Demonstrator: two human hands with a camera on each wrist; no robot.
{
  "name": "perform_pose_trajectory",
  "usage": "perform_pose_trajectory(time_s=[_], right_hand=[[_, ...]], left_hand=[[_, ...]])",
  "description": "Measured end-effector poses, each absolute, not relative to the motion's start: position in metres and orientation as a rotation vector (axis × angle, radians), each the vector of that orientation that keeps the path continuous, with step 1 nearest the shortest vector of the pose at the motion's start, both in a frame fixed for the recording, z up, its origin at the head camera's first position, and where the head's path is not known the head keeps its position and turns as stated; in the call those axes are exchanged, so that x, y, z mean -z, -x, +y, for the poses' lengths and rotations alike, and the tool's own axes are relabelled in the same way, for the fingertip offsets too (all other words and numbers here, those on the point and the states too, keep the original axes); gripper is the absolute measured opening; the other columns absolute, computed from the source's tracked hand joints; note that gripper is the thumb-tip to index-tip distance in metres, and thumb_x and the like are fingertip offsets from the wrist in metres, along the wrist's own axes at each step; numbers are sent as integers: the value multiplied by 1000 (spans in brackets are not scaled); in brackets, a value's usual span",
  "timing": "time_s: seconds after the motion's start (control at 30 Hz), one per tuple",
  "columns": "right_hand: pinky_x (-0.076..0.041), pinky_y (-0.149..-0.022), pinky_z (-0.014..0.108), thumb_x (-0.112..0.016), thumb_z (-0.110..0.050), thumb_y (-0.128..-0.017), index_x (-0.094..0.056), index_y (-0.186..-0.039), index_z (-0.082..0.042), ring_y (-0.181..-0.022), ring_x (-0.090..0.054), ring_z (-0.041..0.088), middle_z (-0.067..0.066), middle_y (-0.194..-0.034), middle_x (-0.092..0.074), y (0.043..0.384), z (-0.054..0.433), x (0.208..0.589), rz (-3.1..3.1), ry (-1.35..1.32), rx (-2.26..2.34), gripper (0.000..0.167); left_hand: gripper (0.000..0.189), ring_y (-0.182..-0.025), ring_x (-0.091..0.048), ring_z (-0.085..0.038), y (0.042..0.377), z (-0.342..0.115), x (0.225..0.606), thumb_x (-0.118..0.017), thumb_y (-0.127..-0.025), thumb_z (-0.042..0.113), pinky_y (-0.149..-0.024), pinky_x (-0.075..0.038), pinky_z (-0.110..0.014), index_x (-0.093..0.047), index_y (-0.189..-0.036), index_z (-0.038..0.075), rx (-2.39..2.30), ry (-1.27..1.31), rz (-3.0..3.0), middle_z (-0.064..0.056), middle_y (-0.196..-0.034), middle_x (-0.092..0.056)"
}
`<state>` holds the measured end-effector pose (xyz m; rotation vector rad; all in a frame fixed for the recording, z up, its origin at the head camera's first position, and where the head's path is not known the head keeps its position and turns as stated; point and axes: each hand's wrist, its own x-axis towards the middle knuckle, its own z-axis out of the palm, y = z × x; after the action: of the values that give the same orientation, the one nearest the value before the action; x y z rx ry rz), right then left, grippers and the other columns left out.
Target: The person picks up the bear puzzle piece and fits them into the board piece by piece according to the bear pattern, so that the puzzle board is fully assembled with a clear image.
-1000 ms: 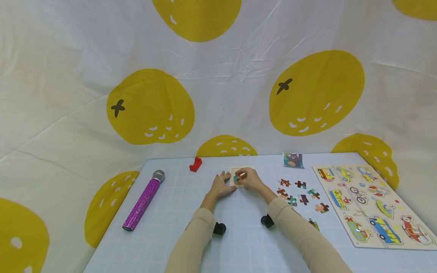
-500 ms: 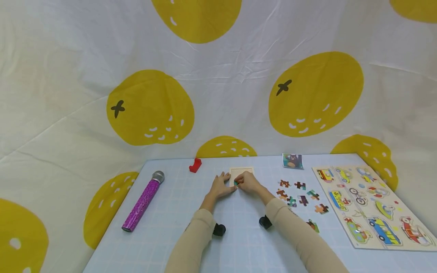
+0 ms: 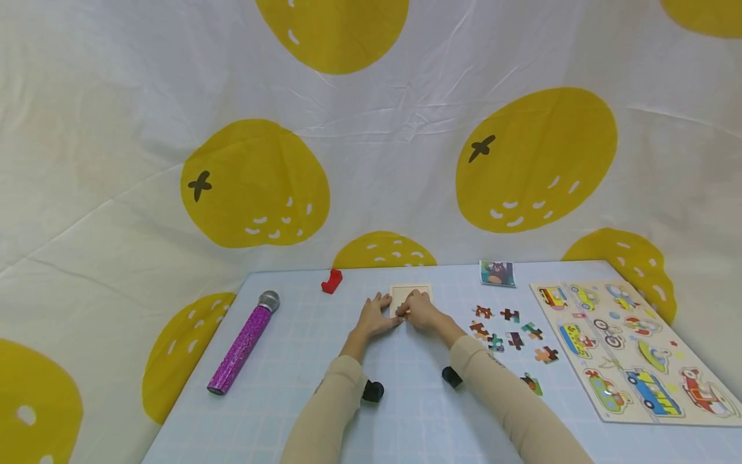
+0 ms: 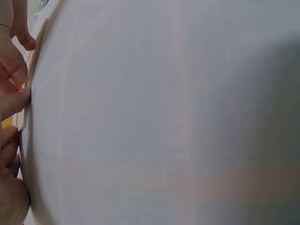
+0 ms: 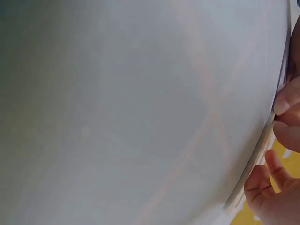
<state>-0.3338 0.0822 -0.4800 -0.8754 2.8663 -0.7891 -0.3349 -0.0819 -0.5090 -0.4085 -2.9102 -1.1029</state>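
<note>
A small pale wooden puzzle frame lies flat near the middle of the table. My left hand rests at its left side with fingers spread, the thumb along the near edge. Over the frame's near-left part, my right hand has its thumb and fingers bunched together, pointing down. The puzzle piece they pinched a moment ago is hidden under them now. Right-hand fingers show close above the frame in the right wrist view. Several loose jigsaw pieces lie to the right.
A bear picture card lies at the back right. Farther right is a wooden vehicle peg board. A glittery purple microphone and a small red curved piece lie on the left. A fruit-print curtain hangs behind the table.
My right hand first moved slightly toward the near-left part of the frame, then turned down over it; the teal puzzle piece between its fingertips went out of sight. My left hand has stayed in place.
</note>
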Motion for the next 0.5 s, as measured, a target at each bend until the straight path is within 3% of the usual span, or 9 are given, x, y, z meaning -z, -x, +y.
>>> perform_pose_trajectory(time_s=[0.07, 0.27, 0.4, 0.5], right_hand=[[-34, -83, 41, -65, -6, -86, -74, -100, -3, -96, -47, 28, 13, -98, -62, 332, 83, 477, 2852, 869, 745, 17], [-38, -88, 46, -64, -11, -89, -72, -108, -8, -101, -49, 30, 15, -110, -59, 339, 88, 478, 2789, 889, 678, 21], [-45, -83, 39, -63, -29, -90, -74, -106, -21, -94, -54, 22, 8, -104, -61, 377, 102, 525, 2812, 1144, 638, 21], [-49, -81, 43, -65, -25, -89, -75, -102, -17, -94, -58, 28, 11, -104, -63, 381, 104, 529, 2765, 1131, 672, 18]], left_hand=[[67, -136, -31, -37, 334, -82, 509, -74, -77, 31, -112, -20, -53, -52, -132, -2, 1101, 408, -2907, -14, -139, -48], [67, -136, -32, -36, 333, -81, 509, -74, -78, 30, -112, -19, -52, -52, -132, -3, 1103, 421, -2900, -15, -138, -49], [67, -136, -31, -35, 334, -80, 508, -74, -78, 31, -113, -18, -51, -52, -131, -3, 1111, 417, -2898, -15, -138, -48], [66, -137, -30, -35, 334, -81, 508, -73, -79, 31, -113, -19, -51, -52, -131, -2, 1097, 404, -2912, -14, -139, -47]])
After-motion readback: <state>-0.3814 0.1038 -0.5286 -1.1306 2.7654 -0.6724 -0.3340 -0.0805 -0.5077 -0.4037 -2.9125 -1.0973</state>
